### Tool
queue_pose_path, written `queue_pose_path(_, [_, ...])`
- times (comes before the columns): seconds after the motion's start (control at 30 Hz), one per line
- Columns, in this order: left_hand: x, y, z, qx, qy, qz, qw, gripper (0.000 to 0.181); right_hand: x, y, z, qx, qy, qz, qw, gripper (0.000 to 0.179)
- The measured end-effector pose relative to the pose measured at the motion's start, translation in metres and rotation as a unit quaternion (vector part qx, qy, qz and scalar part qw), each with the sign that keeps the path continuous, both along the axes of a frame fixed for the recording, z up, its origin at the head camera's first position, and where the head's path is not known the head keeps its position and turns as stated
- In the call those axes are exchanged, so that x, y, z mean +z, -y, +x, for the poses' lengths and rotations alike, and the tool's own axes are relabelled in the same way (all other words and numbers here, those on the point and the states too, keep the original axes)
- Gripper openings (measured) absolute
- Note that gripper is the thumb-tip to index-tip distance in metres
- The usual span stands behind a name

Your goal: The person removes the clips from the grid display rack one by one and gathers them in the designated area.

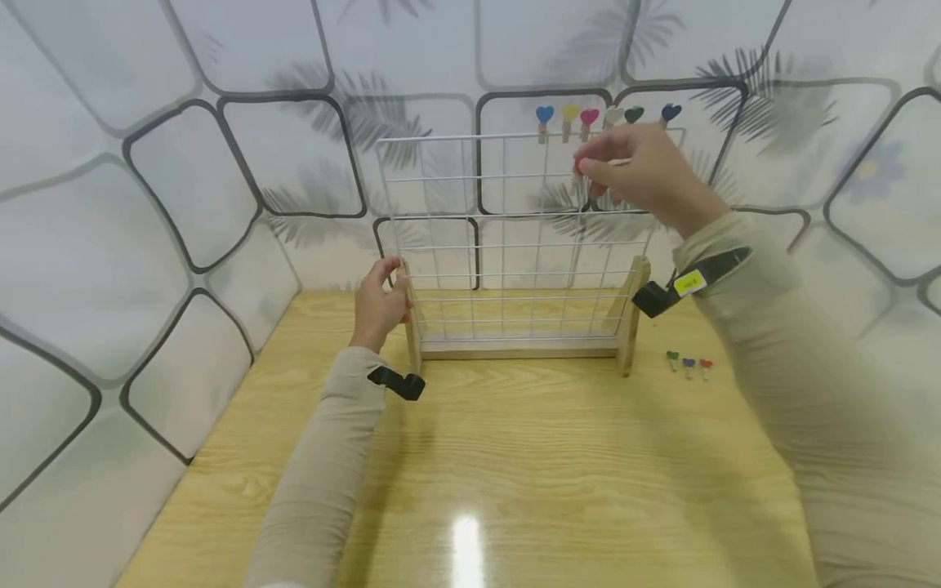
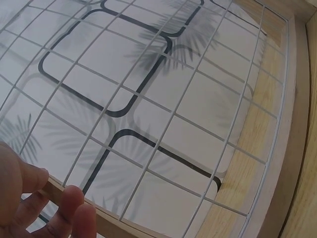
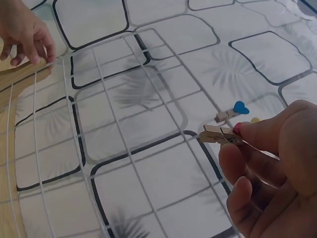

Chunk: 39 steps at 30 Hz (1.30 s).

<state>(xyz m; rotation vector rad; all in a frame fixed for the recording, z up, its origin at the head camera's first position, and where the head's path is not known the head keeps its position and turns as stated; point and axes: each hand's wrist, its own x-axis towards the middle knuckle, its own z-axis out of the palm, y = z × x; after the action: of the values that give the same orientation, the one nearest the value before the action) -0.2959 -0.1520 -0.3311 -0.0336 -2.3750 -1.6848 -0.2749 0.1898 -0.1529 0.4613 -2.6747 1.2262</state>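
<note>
A white wire grid (image 1: 503,216) stands upright in a wooden stand (image 1: 518,353). My left hand (image 1: 379,302) holds the stand's left post near its top, and in the left wrist view the thumb and curled fingers (image 2: 72,203) lie on either side of that wood. Between thumb and fingertips my right hand (image 1: 639,167) pinches a small wooden clothespin (image 3: 218,134) with a red heart, in front of the grid's upper part. A blue-heart clothespin (image 1: 544,122) is clipped on the top wire, with yellow (image 1: 569,121) and pink (image 1: 588,122) ones beside it. More heart clothespins further right are partly hidden behind my right hand.
Three small heart clothespins, green (image 1: 672,358), purple (image 1: 689,367) and red (image 1: 706,368), lie on the wooden table (image 1: 515,457) right of the stand. Patterned cloth (image 1: 243,49) hangs behind and at the sides.
</note>
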Motion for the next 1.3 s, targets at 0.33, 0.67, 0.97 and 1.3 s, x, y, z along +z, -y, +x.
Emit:
queue_pose_path(0.33, [0.0, 0.0, 0.001, -0.001, 0.002, 0.007, 1.0, 0.036, -0.056, -0.062, 0.008, -0.028, 0.02, 0.026, 0.9991, 0.035])
queue_pose_path(0.67, [0.0, 0.0, 0.002, 0.001, -0.001, 0.007, 1.0, 0.037, -0.124, -0.129, 0.011, -0.059, 0.039, 0.036, 0.9968, 0.04])
queue_pose_path(0.97, [-0.001, -0.002, 0.001, 0.002, -0.004, 0.003, 1.0, 0.036, -0.187, -0.188, 0.021, -0.054, 0.086, 0.037, 0.9941, 0.043])
queue_pose_path(1.3, [-0.001, -0.001, 0.0, 0.006, 0.001, 0.001, 1.0, 0.036, -0.238, -0.223, 0.026, -0.072, 0.152, -0.015, 0.9857, 0.05])
